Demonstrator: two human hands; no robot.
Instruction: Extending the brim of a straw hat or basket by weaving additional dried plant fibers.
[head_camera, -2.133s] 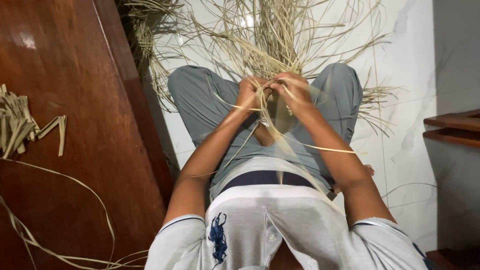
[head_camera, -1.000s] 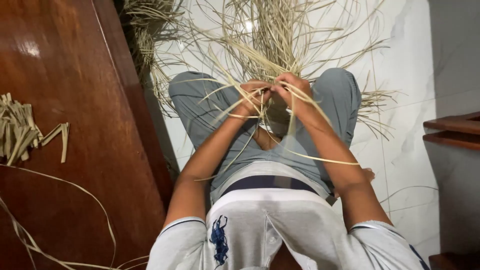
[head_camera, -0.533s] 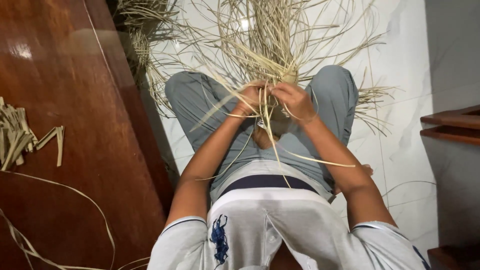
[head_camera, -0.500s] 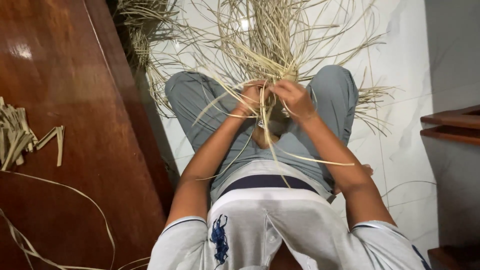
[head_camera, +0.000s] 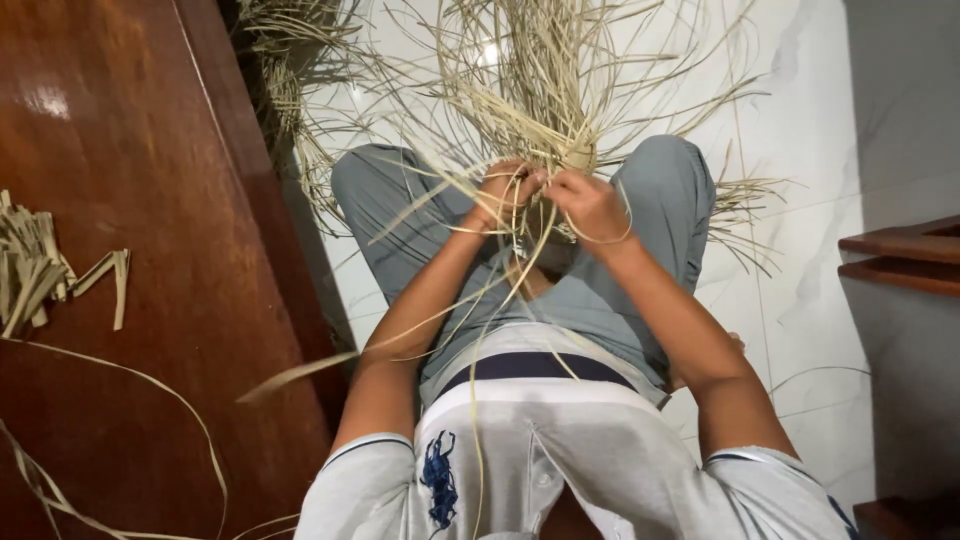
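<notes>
I sit on a white tiled floor with my knees spread, in grey trousers and a white shirt. A tangle of long pale straw strips (head_camera: 540, 90) fans out from between my knees. My left hand (head_camera: 497, 195) pinches several strips at the knot of the bundle. My right hand (head_camera: 590, 205) grips strips beside it, fingertips nearly touching the left hand's. Loose strip ends trail down over my lap and left forearm.
A dark polished wooden surface (head_camera: 120, 300) fills the left side, with cut straw pieces (head_camera: 40, 270) and a long curling strip (head_camera: 150, 400) on it. Wooden steps (head_camera: 905, 255) stand at the right edge. More straw (head_camera: 290, 60) lies on the floor at the back left.
My hands stay together at the bundle, shifting slightly as they work the strips. A long strip now hangs lower over my left arm toward the wooden surface.
</notes>
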